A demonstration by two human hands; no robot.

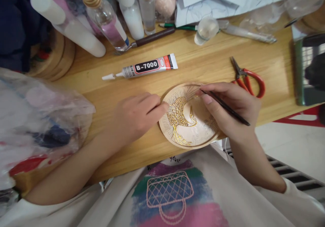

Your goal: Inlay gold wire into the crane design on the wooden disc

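A round pale wooden plate (166,132) lies near the table's front edge, with a long-necked bird outlined in raised gold wire (179,117) and fine lines drawn around it. My left hand (138,117) pinches the plate's left rim, its fingers curled. Above the plate's upper right part, my right hand (232,106) grips a slim black tool (228,110) like a pen. The tool's tip is by the fingertips, close to the drawn lines; its exact kind is unclear. My right hand and wrist hide part of the plate's right side.
Beyond the plate lies a B-7000 glue tube (149,66). Red-handled pliers (247,78) rest behind my right hand. Several bottles (106,23), a small cup (206,30) and papers (210,5) line the back. A plastic bag (50,118) is at left, a phone (309,69) at right.
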